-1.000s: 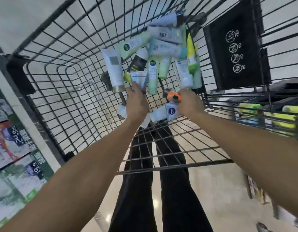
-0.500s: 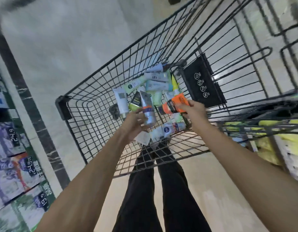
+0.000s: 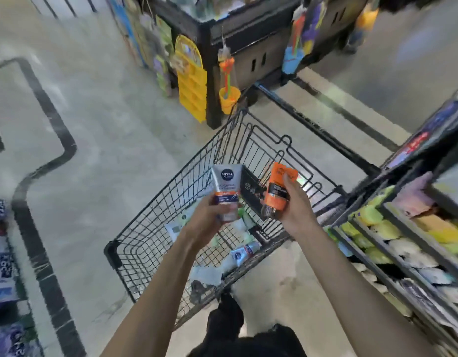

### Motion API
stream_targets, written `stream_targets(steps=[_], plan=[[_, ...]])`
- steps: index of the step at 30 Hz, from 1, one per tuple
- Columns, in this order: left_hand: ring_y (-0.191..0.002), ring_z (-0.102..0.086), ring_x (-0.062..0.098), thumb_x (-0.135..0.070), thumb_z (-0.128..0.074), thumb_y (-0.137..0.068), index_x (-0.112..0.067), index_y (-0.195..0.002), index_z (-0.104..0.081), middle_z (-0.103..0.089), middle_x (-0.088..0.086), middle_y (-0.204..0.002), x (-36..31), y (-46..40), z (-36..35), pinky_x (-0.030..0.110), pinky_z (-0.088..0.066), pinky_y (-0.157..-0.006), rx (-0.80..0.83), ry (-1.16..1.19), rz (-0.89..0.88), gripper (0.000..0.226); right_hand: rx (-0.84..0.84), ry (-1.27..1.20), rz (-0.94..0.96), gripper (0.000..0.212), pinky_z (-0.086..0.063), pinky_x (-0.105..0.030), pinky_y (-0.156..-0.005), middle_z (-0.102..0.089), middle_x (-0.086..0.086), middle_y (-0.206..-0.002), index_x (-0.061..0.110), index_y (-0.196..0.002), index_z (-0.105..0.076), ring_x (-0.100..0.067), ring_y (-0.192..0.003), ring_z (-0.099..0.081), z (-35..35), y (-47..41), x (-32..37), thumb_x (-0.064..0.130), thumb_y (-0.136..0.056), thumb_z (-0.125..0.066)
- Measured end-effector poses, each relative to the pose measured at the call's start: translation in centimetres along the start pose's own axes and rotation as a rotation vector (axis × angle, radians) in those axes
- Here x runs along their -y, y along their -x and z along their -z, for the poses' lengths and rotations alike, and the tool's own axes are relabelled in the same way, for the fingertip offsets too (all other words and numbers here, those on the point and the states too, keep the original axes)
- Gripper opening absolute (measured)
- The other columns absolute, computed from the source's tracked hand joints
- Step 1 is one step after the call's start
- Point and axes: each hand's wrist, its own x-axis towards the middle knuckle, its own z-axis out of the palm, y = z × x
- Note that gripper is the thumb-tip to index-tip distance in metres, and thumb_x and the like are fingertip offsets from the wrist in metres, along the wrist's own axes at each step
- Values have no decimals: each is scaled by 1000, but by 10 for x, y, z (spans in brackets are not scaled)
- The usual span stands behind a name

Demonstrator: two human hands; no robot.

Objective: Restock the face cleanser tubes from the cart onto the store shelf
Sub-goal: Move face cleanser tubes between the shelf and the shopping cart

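Observation:
My left hand (image 3: 207,215) grips a silver tube (image 3: 226,188) with a dark round logo and an orange band, held upright above the cart. My right hand (image 3: 294,204) grips an orange tube (image 3: 278,189) with a dark cap at its lower end. Both tubes are lifted over the black wire cart (image 3: 145,228). Several more tubes lie on the cart's floor, among them a white one with a blue logo (image 3: 244,252) and pale green ones (image 3: 246,238). The store shelf (image 3: 403,243) runs along the right, packed with yellow, green and white goods.
A dark display stand (image 3: 248,47) with a yellow hanging rack (image 3: 191,81) and hanging toys stands beyond the cart. Packaged goods with price tags (image 3: 2,266) line the left edge. The floor is pale tile with black lines. My dark trousers show at the bottom.
Both hands have risen out of the cart, each with a tube. The view has swung up from the cart's floor to the aisle and the shelf on the right.

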Motion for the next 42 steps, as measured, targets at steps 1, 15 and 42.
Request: stream_targets(steps=[1,15,42], plan=[[-119,-66,34,9,-63,-91,-2,-141,-49,-65,20,-131,-6,5,-16,48,-57,-97,25,-27,-8,53,2,-14,6,36,-59,-48,-80,-74,-8,-92,15,-128,-60,-25,-78,-73,8,10,10,37,-99,-63],[-101,-71,34,20,-64,-82,-6,-132,-54,-71,16,-112,44,71,-267,53,-60,-89,356,-178,-81,57,-97,-42,379,43,-57,-42,-86,-74,-21,-107,3,-119,-64,-32,-90,-71,208,207,97,-16,-81,-67],[-119,-65,38,19,-68,-81,-9,-136,-51,-68,22,-127,285,194,-649,48,-50,-106,979,-445,118,64,-686,-371,770,51,-50,-62,-99,-65,-31,-125,1,-131,-59,-44,-107,-64,577,507,85,-13,-82,-66]])
